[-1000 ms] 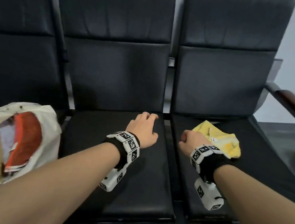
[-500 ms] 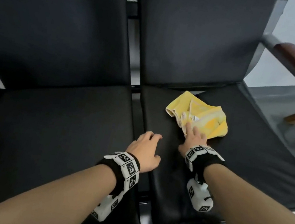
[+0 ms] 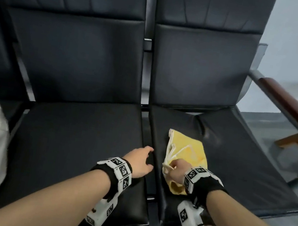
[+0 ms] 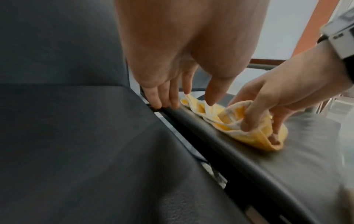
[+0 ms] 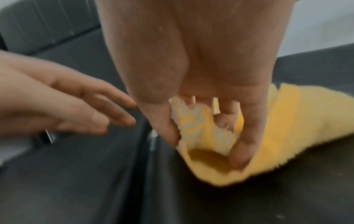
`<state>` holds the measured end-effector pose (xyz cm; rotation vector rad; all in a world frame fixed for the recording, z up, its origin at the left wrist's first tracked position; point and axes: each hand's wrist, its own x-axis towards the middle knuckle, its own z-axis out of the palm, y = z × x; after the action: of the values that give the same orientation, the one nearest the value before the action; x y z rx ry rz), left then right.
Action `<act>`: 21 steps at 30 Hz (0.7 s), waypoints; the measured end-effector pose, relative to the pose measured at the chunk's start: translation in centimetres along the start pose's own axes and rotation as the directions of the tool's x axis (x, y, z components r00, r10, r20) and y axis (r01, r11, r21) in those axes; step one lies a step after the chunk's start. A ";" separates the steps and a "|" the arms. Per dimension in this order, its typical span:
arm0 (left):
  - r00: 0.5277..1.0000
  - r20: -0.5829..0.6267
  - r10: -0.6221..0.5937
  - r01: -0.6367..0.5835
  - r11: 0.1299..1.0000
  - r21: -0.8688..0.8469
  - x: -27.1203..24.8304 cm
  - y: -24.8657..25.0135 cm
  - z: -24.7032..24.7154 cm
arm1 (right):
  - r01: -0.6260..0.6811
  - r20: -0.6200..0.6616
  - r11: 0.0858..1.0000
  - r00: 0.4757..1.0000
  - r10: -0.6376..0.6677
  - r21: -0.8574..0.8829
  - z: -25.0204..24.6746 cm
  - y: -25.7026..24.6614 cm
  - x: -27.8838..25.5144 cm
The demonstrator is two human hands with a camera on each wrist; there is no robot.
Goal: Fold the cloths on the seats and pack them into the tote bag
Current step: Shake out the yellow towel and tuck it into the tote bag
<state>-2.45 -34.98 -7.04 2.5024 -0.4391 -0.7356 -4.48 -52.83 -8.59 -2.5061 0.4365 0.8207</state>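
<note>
The right hand (image 3: 177, 170) pinches a crumpled, fluffy yellow cloth (image 3: 186, 152) with pale edging on the smooth black leather seat (image 3: 251, 179). The left hand (image 3: 139, 162), fingers loosely spread and holding nothing, reaches beside it.

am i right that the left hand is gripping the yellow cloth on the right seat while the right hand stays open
No, the hands are swapped. The right hand grips the yellow cloth on the right seat; the left hand is open. The left wrist view shows it.
</note>
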 end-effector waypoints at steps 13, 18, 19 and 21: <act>0.938 -0.343 0.056 -0.153 0.953 -0.262 -16.1 2.1 -13.0 | 0.346 -0.243 0.648 0.938 -0.247 0.678 -11.3 -16.6 -20.2; 0.909 -0.413 0.049 -0.091 0.992 -0.083 -23.0 1.5 -17.9 | 0.511 -0.461 0.731 0.835 -0.300 0.452 -13.4 -19.9 -26.8; 0.903 -0.429 0.032 -0.035 0.999 0.001 -24.1 1.1 -18.7 | 0.524 -0.509 0.769 0.805 -0.306 0.366 -13.6 -20.3 -27.8; 0.880 -0.474 -0.001 0.092 0.982 0.168 -26.2 0.0 -19.9 | 0.575 -0.533 0.696 0.784 -0.318 0.430 -14.8 -21.2 -29.4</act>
<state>-12.06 -16.54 18.47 2.7550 -0.2778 -0.0786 -11.10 -38.24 27.05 -2.0377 0.1296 -0.0800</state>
